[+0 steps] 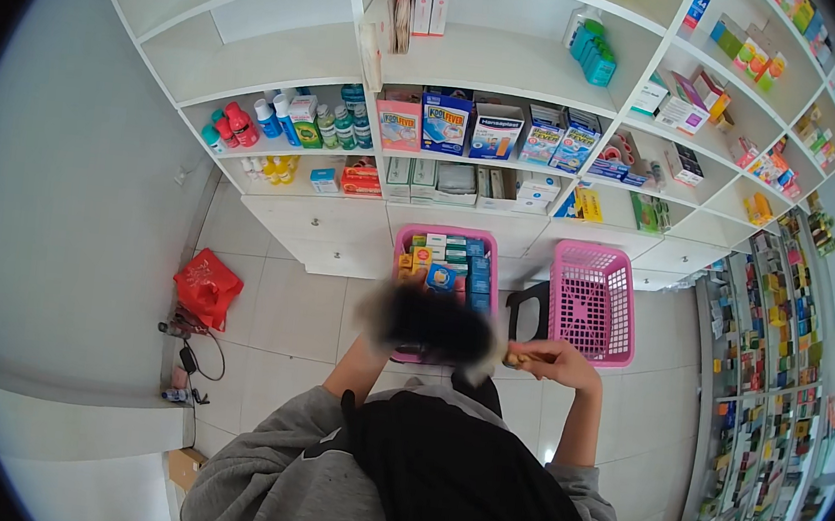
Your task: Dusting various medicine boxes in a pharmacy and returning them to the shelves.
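My right hand [556,362] is closed round the short handle of what looks like a feather duster [436,328]. Its dark head with pale edges is smeared by motion and passes over the near part of a pink basket [496,251]. Small medicine boxes [456,247] in white, green, blue and yellow fill that basket. My left forearm [359,367] reaches up from below, and the duster covers most of that hand. Past the duster, fingers of my left hand [420,278] show at the edge of a blue and yellow box [442,280], which they seem to grip.
A second pink basket [624,311], with nothing in it, rests beside a dark stool [525,316]. White shelves [502,63] with boxes and bottles rise ahead. A red plastic bag [207,287] and cables [211,366] lie on the left floor. Packed racks [760,414] line the right.
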Demonstrator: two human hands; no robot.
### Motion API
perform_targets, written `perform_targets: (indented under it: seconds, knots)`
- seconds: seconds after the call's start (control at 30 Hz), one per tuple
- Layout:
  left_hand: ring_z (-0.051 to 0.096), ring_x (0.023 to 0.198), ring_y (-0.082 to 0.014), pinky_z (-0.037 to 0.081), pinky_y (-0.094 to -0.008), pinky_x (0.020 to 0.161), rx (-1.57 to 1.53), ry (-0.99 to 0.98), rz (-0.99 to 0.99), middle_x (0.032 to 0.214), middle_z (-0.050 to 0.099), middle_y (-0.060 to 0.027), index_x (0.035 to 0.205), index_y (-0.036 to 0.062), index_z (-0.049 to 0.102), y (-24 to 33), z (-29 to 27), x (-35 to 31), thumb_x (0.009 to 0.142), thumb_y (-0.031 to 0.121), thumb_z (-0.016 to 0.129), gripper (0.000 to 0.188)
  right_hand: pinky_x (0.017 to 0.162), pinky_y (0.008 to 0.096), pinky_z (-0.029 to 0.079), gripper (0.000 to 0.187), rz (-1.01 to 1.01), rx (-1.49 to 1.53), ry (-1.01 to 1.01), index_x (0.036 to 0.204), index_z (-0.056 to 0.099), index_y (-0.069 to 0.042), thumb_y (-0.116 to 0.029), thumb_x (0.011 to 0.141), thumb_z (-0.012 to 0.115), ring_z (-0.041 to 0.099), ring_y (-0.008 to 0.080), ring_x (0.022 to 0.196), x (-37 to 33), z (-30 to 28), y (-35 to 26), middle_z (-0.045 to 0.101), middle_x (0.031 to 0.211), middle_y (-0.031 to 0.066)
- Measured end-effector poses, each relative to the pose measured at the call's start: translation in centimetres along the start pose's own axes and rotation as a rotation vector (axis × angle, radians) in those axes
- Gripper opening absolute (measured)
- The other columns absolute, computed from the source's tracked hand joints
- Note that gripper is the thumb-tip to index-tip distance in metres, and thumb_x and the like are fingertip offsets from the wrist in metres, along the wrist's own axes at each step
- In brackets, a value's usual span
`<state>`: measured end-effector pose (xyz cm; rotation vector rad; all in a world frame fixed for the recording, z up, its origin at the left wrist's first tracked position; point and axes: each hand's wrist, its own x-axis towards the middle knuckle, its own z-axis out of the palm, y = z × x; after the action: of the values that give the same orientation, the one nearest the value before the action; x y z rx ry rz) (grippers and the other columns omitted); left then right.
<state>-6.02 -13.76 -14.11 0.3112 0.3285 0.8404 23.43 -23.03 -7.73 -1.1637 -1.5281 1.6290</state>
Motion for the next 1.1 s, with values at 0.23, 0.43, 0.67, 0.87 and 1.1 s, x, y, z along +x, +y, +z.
perform_targets:
  seconds: [0.23,0.43,0.67,0.87,1.1]
  knots:
    - [0.061,0.100,-0.0235,0.051,-0.0381,0.088,-0.107,-0.181,-0.051,0.119,0.057,-0.0141,0.131,0.0013,0.042,0.3,1.1,-1.0,0.096,0.040,0.043,0.052,0.054,0.0179,0.039,0.037,0.013,0.011,-0.024,0.122,0.061,-0.011,-0.009,0.085,0.066,0.047,0.0018,0.064,-0.5,-0.4,0.1,0.064,0.085,-0.0028]
    - [0.060,0.104,-0.0227,0.050,-0.0371,0.090,-0.161,-0.135,0.057,0.120,0.058,-0.0158,0.129,0.0004,0.044,0.4,2.9,-2.1,0.098,0.039,0.036,0.050,0.054,0.0182,0.040,0.039,0.030,-0.097,-0.106,0.122,0.061,-0.012,-0.006,0.084,0.066,0.048,0.0018,0.066,-0.7,-1.7,-0.7,0.066,0.089,-0.0005]
    - [0.059,0.104,-0.0269,0.050,-0.0368,0.088,-0.103,-0.144,0.041,0.117,0.057,-0.0156,0.129,0.0019,0.044,1.0,1.5,-0.8,0.096,0.037,0.041,0.049,0.053,0.0190,0.040,0.036,-0.028,-0.065,-0.096,0.120,0.062,-0.009,-0.006,0.085,0.065,0.048,0.0029,0.063,0.4,-1.0,-1.5,0.065,0.087,-0.0021]
    - [0.062,0.090,-0.0207,0.051,-0.0333,0.082,-0.146,-0.071,-0.005,0.101,0.061,-0.0093,0.124,0.0044,0.049,0.9,0.3,-1.1,0.094,0.045,0.044,0.051,0.053,0.0181,0.038,0.038,0.009,0.051,-0.061,0.122,0.061,-0.009,-0.003,0.084,0.065,0.045,0.0023,0.061,0.8,-0.1,-0.5,0.064,0.086,-0.0031]
    - [0.062,0.099,-0.0260,0.049,-0.0406,0.090,-0.412,-0.396,-0.204,0.110,0.062,-0.0121,0.121,0.0038,0.052,1.4,-0.1,0.3,0.090,0.051,0.048,0.056,0.054,0.0189,0.041,0.038,-0.032,0.056,-0.049,0.121,0.061,-0.007,-0.003,0.083,0.066,0.048,0.0031,0.064,0.9,-0.6,0.7,0.066,0.089,-0.0014]
